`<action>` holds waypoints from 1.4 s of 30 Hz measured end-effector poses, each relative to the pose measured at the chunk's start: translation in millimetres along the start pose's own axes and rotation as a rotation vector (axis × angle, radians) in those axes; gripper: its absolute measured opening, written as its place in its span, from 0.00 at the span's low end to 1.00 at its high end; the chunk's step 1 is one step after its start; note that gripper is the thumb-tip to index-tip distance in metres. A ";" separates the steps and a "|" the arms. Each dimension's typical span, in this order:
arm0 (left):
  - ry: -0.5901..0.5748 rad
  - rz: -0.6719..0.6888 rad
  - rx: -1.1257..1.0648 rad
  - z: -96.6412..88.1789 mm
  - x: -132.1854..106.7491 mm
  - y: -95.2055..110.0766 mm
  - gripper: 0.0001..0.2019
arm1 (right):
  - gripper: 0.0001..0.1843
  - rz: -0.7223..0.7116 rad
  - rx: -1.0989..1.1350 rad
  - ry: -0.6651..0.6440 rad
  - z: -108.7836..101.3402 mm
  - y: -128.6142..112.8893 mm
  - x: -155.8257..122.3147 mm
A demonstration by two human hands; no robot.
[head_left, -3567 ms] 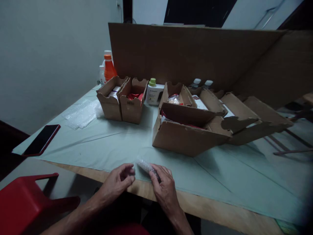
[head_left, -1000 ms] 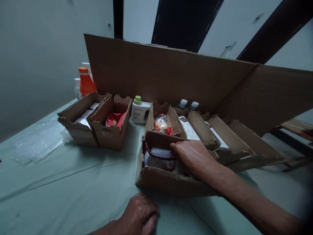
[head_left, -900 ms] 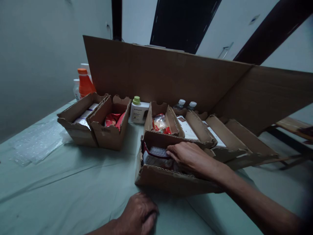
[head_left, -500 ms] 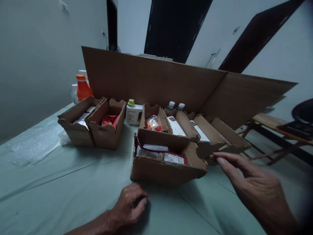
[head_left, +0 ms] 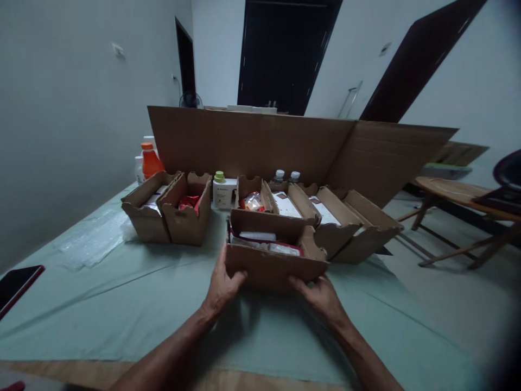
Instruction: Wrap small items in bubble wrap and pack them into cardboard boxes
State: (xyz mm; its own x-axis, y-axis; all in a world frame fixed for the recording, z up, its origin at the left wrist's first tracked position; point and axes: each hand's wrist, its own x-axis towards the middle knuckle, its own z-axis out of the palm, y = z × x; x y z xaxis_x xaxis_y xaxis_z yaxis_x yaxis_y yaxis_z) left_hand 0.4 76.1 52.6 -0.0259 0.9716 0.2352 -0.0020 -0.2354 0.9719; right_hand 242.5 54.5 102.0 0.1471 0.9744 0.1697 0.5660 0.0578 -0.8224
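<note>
A cardboard bin (head_left: 272, 269) lies crosswise in front of me, with dark red-edged packets (head_left: 280, 248) inside. My left hand (head_left: 223, 285) grips its left end, thumb on the front wall and fingers around the corner. Low on the right, my right hand (head_left: 319, 298) holds the same bin, thumb against the front wall and fingers toward the underside. Both hands' fingers are partly hidden by the bin. Whether its base still touches the cloth I cannot tell.
Two bins stand left, one holding red packets (head_left: 189, 202). Behind my bin is a row of several more bins (head_left: 368, 228). A white jug (head_left: 223, 193) stands between the groups. A cardboard screen (head_left: 260, 138) closes the back; bubble wrap (head_left: 93, 239) and a phone (head_left: 18, 285) lie left.
My left hand has moved from the cloth to the bin's left end. The right hand has come in from the right and taken hold of the bin. The view has shifted.
</note>
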 end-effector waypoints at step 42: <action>0.310 0.089 0.195 -68.3 18.8 -15.8 0.31 | 0.46 0.109 0.408 -0.287 74.8 0.7 -14.9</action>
State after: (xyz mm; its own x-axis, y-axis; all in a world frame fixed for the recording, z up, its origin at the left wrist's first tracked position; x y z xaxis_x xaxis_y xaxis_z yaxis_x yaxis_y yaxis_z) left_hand -68.3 96.4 41.1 -0.3189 0.8869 0.3342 0.2038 -0.2802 0.9381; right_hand 180.0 56.2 58.2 -0.0734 0.9966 -0.0379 0.1887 -0.0234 -0.9817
